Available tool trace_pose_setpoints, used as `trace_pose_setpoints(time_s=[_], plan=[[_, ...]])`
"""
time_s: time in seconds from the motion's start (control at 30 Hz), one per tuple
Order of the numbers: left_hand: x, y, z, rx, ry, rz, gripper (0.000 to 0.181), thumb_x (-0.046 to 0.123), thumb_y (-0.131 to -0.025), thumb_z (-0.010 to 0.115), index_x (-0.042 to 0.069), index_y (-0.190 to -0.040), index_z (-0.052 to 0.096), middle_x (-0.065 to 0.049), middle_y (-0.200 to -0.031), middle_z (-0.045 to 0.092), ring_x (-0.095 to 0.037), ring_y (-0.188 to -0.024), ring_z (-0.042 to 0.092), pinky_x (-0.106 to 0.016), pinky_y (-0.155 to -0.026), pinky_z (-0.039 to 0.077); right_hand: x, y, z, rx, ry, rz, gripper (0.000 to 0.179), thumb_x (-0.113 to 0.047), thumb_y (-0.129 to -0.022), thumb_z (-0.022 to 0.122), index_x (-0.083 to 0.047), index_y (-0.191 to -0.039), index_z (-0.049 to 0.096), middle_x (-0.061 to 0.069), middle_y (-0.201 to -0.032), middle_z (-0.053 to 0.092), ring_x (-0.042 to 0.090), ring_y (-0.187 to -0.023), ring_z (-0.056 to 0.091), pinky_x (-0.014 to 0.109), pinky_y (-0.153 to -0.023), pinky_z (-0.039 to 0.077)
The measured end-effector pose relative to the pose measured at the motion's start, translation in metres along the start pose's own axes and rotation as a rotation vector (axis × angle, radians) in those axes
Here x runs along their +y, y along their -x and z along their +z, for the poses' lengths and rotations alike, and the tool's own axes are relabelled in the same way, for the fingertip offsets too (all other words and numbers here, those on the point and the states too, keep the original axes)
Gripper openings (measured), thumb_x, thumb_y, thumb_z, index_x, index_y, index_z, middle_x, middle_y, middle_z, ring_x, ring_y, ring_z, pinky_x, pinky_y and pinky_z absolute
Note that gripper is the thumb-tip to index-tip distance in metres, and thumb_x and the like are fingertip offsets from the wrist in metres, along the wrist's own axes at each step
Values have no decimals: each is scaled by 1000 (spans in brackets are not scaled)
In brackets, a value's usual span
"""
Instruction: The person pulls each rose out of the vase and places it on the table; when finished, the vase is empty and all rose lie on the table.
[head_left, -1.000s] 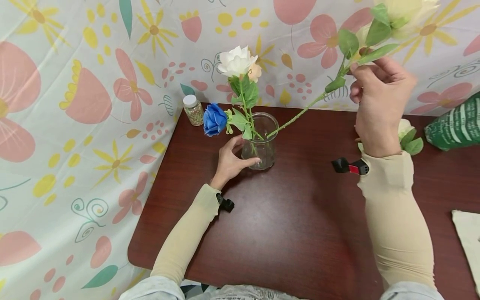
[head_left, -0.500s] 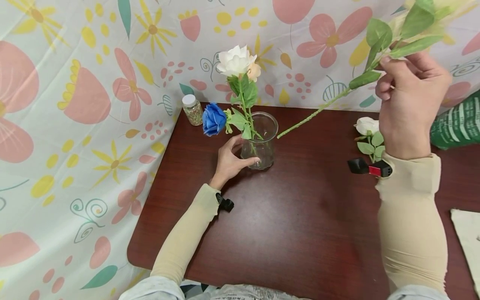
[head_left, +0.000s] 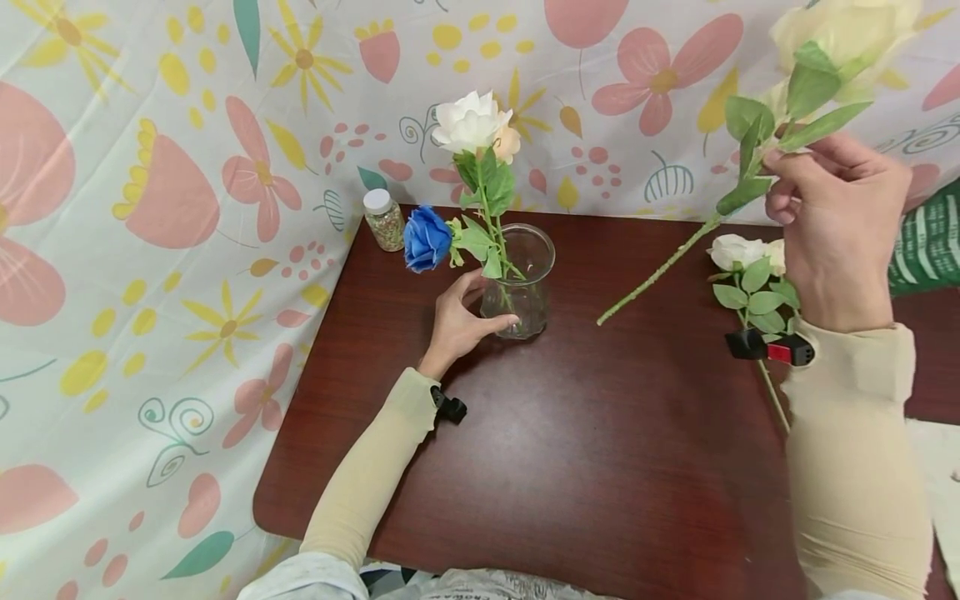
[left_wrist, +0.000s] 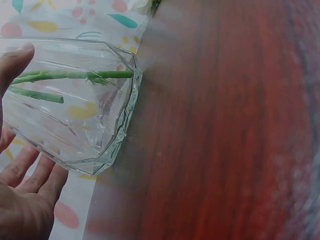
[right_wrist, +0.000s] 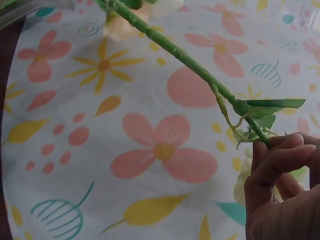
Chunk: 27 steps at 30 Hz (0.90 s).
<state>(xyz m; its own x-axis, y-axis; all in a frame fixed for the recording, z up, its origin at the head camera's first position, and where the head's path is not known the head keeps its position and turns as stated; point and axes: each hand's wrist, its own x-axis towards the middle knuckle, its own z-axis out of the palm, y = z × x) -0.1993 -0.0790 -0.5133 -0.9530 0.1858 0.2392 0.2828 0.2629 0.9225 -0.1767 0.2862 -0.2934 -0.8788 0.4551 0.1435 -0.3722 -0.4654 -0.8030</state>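
My left hand (head_left: 461,323) grips the side of a clear glass vase (head_left: 528,307), thumb in front. In it stand a white flower (head_left: 467,123), a peach flower (head_left: 507,144) and a blue rose (head_left: 427,239) that leans out to the left. Two green stem ends (left_wrist: 112,74) show inside the glass in the left wrist view. My right hand (head_left: 846,221) pinches the leafy upper stem of a pale yellow rose (head_left: 843,37), raised right of the vase. Its bare green stem (right_wrist: 180,54) slants down to the left; the lower tip is outside the vase, apart from it.
More white roses (head_left: 738,252) lie on the dark wooden table (head_left: 585,467), partly behind my right forearm. A small white-capped jar (head_left: 385,221) stands at the back left. A green patterned object (head_left: 930,237) and a pale cloth (head_left: 941,467) are at right. Floral fabric (head_left: 247,292) hangs behind.
My right hand has drawn the pale yellow rose's stem out of the vase and to the right, then slightly down. My left hand and the vase stay in place.
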Motion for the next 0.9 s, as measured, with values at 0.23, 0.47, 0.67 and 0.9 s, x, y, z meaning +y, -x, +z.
trace_pose_setpoints(time_s=[0.23,0.47,0.67,0.9], plan=[[-1,0,0,3,-8,7,88,16,-77,101,3,-153,58,-21,-139,69,-36,-133,68,-42,-118,59,10,-4,-26,-18,35,134,24,29,-88,67,16,-104,79,17,-72,78,16,-38,50,23,-41,25],[-1,-1,-1,1,-11,5,89,15,-77,101,2,-153,58,-20,-139,70,-36,-132,68,-41,-118,60,25,-7,-53,-20,140,198,20,25,-90,70,10,-97,81,13,-71,78,14,-43,53,21,-41,32],[-1,-1,-1,-1,-16,9,88,14,-77,101,2,-154,58,-21,-141,69,-36,-133,68,-42,-117,60,33,-11,-76,-26,246,287,19,18,-92,73,3,-95,85,6,-74,80,12,-47,57,21,-42,40],[-1,-1,-1,1,-19,16,89,15,-77,101,3,-154,58,-20,-140,69,-35,-133,68,-44,-117,60,41,-18,-101,-95,398,418,17,9,-95,77,-5,-90,85,-1,-78,79,10,-51,56,24,-45,39]])
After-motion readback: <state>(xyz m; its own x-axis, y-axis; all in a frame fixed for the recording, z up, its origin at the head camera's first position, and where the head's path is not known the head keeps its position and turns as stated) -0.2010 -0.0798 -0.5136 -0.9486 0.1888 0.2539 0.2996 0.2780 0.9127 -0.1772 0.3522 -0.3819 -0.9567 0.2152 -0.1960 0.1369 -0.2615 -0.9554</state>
